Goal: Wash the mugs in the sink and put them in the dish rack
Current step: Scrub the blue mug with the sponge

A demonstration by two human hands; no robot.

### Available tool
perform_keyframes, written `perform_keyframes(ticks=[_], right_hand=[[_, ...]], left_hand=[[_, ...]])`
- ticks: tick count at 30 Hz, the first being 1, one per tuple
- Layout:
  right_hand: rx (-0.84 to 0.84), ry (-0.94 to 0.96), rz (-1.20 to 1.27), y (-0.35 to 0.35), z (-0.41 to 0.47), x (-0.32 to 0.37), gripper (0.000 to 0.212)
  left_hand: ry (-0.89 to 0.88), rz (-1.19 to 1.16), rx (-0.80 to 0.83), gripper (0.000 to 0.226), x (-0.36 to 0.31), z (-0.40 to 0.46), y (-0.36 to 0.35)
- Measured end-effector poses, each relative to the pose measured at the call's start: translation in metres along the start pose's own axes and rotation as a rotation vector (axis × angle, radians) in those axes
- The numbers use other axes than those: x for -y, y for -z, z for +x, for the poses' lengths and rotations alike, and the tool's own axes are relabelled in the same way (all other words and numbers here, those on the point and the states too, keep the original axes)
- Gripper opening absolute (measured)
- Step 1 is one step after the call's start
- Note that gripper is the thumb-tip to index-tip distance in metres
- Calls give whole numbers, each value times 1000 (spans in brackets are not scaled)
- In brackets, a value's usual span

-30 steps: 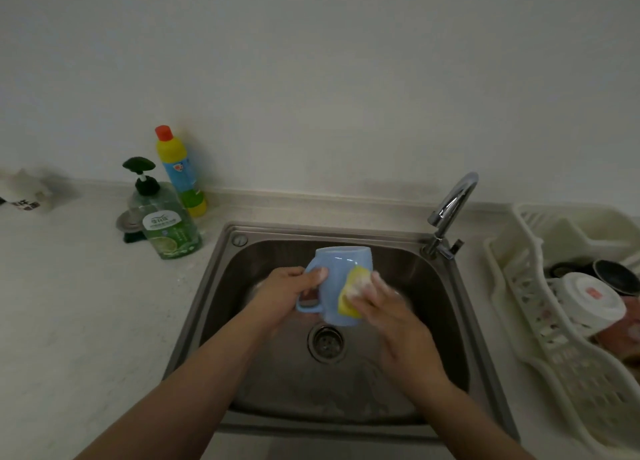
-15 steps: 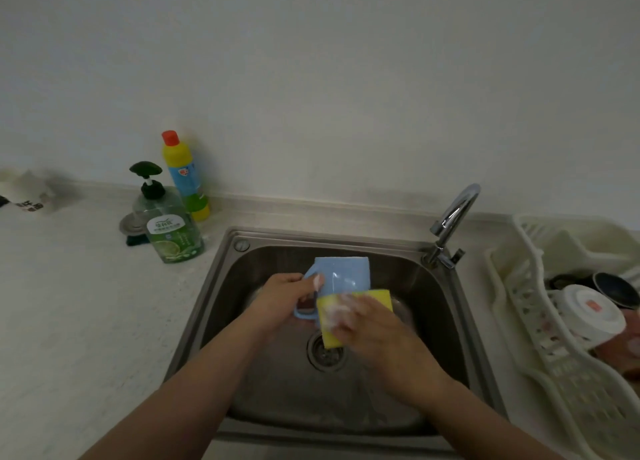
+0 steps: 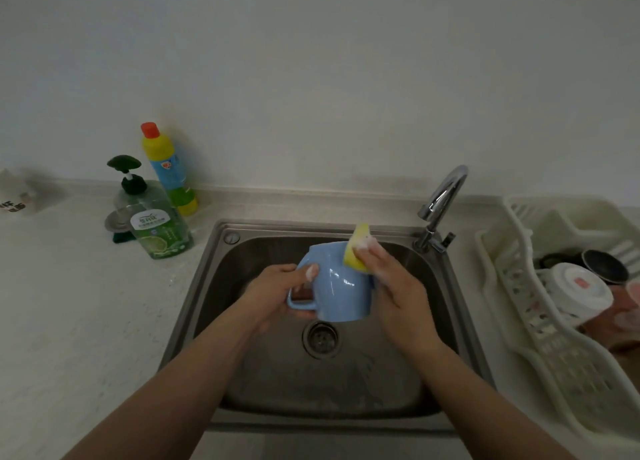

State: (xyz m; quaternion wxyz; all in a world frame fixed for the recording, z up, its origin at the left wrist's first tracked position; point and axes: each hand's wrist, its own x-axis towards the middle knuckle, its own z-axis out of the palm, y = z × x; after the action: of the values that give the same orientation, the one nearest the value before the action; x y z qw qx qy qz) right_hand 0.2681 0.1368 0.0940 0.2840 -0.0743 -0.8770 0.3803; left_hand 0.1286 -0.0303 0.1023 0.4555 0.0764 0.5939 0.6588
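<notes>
the rectangular steel sink (image 3: 221, 272) looks brushed and dull, its curved chrome tap (image 3: 441, 196) mirror-bright. the pale blue glazed mug (image 3: 341, 286) is glossy. the yellow sponge (image 3: 355, 251) looks soft and foamy; the white slatted plastic dish rack (image 3: 554, 348) matt.

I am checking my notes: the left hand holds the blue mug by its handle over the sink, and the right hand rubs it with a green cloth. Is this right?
Not quite. The head view shows the right hand pressing a yellow sponge, not a green cloth, against the blue mug. The rest stands: the left hand grips the handle over the sink.
</notes>
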Motion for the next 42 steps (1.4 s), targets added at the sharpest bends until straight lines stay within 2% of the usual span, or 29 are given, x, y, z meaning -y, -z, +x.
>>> perform_keyframes(ticks=[2, 5, 7, 11, 13, 16, 18, 20, 21, 24, 25, 28, 29, 30, 33, 34, 35, 38, 40, 42], right_hand=[[-96, -80, 135, -1, -3, 8, 45], [-73, -82, 195, -3, -55, 11, 42], [-55, -71, 219, -2, -49, 11, 42], [-117, -85, 255, 4, -4, 22, 40], [-89, -56, 155, 4, -27, 17, 48], [29, 154, -155, 3, -58, 10, 64], [44, 277, -346, -1, -30, 13, 72], [86, 307, -476, -7, -6, 13, 88], [128, 367, -493, -9, -8, 9, 85], [247, 540, -487, -12, -45, -10, 48], [240, 556, -502, -10, -45, -10, 50], [78, 367, -506, -7, -3, 6, 92], [83, 316, -473, -7, 4, 13, 97], [103, 321, -451, -9, 2, 17, 93], [233, 450, -402, -13, -43, 3, 52], [229, 460, -377, -10, -47, -2, 49], [193, 405, -344, -9, -40, -4, 51], [-52, 26, -107, -4, -9, 3, 59], [-101, -14, -23, -6, -22, 11, 62], [-65, -17, -44, -8, -56, 11, 69]], left_hand=[[-8, -76, 33, 59, -1, 0, -4], [-33, -154, 59, 55, 0, -1, 0], [-30, -134, 82, 56, 2, -2, 2], [-8, -156, 140, 96, 5, 0, -4], [-31, -160, 124, 96, 5, 1, -3], [-47, -73, 33, 75, 6, 1, 0], [-42, -20, 10, 61, 6, 4, -6], [-38, -13, -21, 54, 7, 5, -13], [-36, 1, -44, 52, 7, 6, -15], [-45, 68, -79, 51, 7, 3, -7], [-46, 94, -72, 52, 8, 3, -3], [-22, 131, -39, 51, 9, -1, -3], [-20, 119, -38, 51, 10, -2, -4], [-22, 102, -37, 51, 10, -3, -4], [-30, 51, -49, 47, 7, -5, 0], [-32, 45, -46, 47, 7, -5, 2], [-22, 39, -33, 49, 5, -4, 3], [18, -21, -6, 51, 6, -6, 0], [16, -68, 11, 53, 5, -7, -1], [5, -102, 16, 56, 7, -7, 2]])
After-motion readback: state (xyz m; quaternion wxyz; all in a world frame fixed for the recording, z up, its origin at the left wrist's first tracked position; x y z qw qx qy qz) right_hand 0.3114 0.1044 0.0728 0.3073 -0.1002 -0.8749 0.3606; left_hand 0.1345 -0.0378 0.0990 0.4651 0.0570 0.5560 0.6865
